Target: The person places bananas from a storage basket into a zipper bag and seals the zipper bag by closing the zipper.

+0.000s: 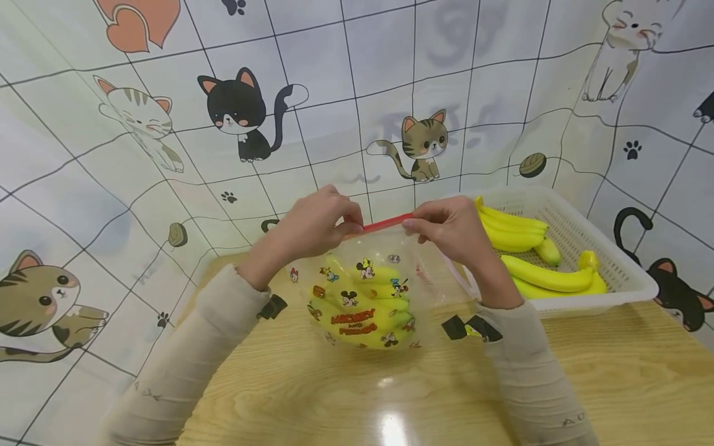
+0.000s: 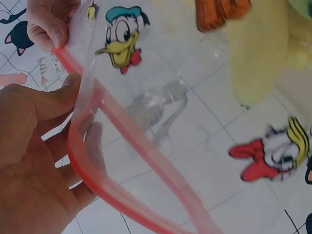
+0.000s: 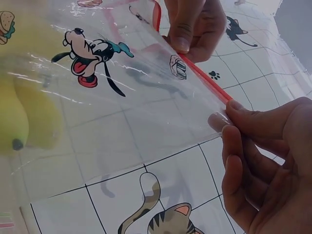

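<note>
A clear zip bag with cartoon prints and a red zip strip hangs from both hands over the table. Inside it lies a bunch of yellow bananas. My left hand pinches the strip left of its middle, thumb on the near side. The right hand grips the strip's right end between thumb and fingers, as the right wrist view shows at the bag's corner. Beside the left hand, the bag's red-edged mouth gapes apart in the left wrist view.
To the right stands a white plastic basket holding more banana bunches. The wooden table runs in front of the bag. A cloth printed with cats and grid lines hangs behind and at both sides.
</note>
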A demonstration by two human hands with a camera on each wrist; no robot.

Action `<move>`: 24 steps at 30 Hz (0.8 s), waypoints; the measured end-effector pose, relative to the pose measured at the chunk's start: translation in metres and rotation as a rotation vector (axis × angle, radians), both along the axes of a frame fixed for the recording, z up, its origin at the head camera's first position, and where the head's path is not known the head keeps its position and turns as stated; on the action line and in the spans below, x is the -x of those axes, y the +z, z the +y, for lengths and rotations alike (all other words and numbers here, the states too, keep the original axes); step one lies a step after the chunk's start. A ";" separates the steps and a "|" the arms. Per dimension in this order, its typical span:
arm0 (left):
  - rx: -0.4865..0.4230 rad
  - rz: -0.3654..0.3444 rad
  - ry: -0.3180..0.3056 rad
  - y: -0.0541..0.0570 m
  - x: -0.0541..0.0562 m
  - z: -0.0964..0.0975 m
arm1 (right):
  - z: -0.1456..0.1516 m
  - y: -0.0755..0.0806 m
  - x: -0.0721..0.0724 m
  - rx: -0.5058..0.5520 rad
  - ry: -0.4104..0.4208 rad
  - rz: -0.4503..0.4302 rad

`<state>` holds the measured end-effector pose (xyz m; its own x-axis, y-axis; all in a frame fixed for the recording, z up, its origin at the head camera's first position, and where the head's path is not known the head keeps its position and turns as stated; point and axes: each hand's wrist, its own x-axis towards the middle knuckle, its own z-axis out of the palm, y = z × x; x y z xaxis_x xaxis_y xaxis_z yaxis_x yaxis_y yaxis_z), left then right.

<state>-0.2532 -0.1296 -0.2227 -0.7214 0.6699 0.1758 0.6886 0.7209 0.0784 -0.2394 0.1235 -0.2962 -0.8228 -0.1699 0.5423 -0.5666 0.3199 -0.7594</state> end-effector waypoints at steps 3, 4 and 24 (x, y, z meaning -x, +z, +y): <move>0.006 -0.006 0.014 0.000 0.003 -0.006 | 0.004 -0.001 0.002 0.009 -0.009 -0.010; 0.006 -0.010 0.018 0.000 0.005 -0.008 | 0.005 -0.001 0.002 0.013 -0.013 -0.016; -0.184 -0.065 -0.046 -0.028 0.029 -0.074 | 0.026 -0.003 0.007 0.028 -0.075 -0.075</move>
<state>-0.2817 -0.2032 -0.2512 -0.7044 0.6636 0.2518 0.7098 0.6581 0.2512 -0.2467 0.1493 -0.2988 -0.8710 -0.0922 0.4825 -0.4832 0.3371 -0.8080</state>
